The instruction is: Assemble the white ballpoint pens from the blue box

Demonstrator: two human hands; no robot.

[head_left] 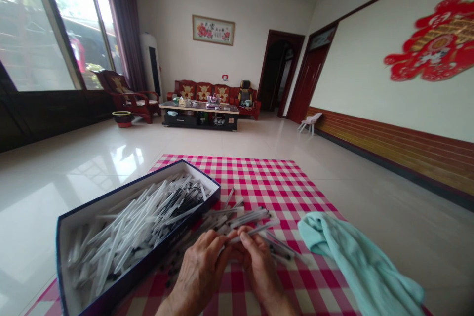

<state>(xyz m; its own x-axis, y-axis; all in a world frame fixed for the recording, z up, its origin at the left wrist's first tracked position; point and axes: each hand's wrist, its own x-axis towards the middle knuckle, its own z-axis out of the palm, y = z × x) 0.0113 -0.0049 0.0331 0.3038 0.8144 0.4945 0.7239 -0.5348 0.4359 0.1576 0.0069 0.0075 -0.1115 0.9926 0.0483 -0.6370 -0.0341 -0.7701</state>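
My left hand and my right hand meet low in the middle of the head view, above a checked tablecloth. Both are closed, fingers pinching a slim translucent pen whose far end sticks out to the right. My left fingertips hide its near end. Just beyond my hands lies a loose heap of similar clear pens, some with black ends. To the left stands a dark blue open box with a white inside, filled with many clear and dark pens.
A mint green cloth lies crumpled at the right side of the pink-and-white checked tablecloth. Farther off are a low black table, a red wooden sofa, a small chair and a flower pot on the tiled floor.
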